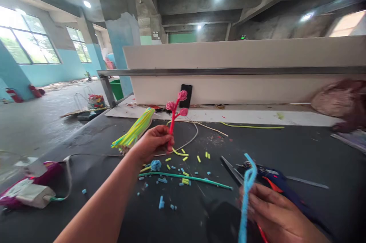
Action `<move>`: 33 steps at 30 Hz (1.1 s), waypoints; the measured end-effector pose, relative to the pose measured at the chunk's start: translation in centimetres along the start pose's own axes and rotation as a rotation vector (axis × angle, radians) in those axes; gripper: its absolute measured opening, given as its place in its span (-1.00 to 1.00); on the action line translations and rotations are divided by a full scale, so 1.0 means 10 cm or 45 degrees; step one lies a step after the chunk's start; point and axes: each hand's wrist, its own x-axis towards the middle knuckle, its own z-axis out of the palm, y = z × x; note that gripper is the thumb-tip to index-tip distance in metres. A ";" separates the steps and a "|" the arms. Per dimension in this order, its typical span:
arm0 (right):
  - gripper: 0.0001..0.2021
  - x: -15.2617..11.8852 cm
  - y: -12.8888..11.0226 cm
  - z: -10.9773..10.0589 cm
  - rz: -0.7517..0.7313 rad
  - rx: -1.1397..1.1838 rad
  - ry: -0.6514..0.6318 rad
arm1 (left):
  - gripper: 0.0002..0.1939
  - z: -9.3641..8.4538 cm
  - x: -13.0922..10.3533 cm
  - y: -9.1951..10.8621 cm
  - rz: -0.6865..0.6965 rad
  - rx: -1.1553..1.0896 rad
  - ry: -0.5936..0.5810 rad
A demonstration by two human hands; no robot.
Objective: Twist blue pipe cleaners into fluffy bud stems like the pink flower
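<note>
My left hand (pixel 158 140) is closed on the lower stem of a red pipe-cleaner branch (pixel 172 119) with three pink balls, held upright above the dark table. At the lower right my right hand (pixel 271 210) pinches a light blue pipe cleaner (pixel 246 197), looped at its top. Scissors (pixel 233 170) extend from beside this hand, their blades pointing up and left; their handles are partly hidden. A blue fuzzy ball (pixel 156 165) lies below my left hand. Near it are a teal pipe cleaner (pixel 188 177) and cut blue and yellow pieces (pixel 161 202).
A yellow-green pipe-cleaner bundle (pixel 133 130) lies left of centre. A black phone (pixel 186 96) leans at the back panel. Behind my right hand is a dark blue tool (pixel 281 184). A power strip (pixel 31 189) with a cable sits at the left edge. A brown bag (pixel 331 100) is at right.
</note>
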 end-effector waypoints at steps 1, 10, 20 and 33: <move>-0.84 -0.02 -0.02 0.03 0.077 0.060 -0.070 | -0.68 -0.02 0.02 -0.03 -0.018 0.042 0.047; -0.93 -0.09 -0.05 0.07 0.101 0.257 -0.208 | -0.78 0.49 -0.06 -0.14 -0.069 0.390 0.227; -0.86 -0.09 -0.05 0.19 0.066 0.271 -0.270 | -0.74 1.35 -0.62 -0.35 -0.500 -0.470 -0.461; -0.80 -0.03 0.08 0.29 0.280 0.386 -0.499 | -0.83 1.24 -0.57 -0.33 -0.703 -0.576 -0.573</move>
